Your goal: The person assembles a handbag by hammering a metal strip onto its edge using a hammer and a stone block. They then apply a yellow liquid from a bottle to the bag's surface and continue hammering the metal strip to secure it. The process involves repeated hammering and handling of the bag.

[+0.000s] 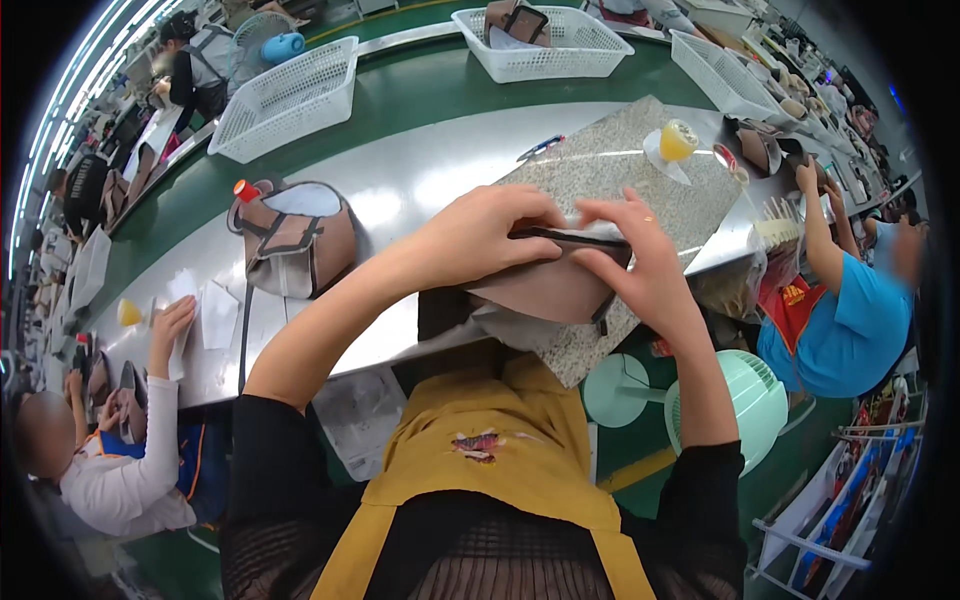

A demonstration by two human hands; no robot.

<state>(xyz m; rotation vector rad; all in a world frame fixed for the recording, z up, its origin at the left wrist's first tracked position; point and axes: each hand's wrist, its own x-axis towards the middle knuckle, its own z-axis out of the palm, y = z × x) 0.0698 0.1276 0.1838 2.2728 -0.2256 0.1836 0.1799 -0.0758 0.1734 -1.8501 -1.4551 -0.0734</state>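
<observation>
A brownish-pink fabric bag (548, 288) with black edging is held between my two hands at the near edge of the table. My left hand (492, 232) grips its upper left rim, with the thumb laid along the black edge. On the other side, my right hand (645, 262) pinches the upper right rim between thumb and fingers. Pale lining or padding shows between the hands. Beneath the bag lies a speckled stone slab (610, 150). A similar bag (305, 250) with black trim stands to the left on the metal table (400, 150).
A yellow-filled pot (678, 141) and a pen (541, 148) lie on and by the slab. White baskets (285, 100) line the green conveyor (400, 75) beyond. A mint-green fan (728, 405) stands low right. Co-workers sit left (135, 470) and right (850, 325).
</observation>
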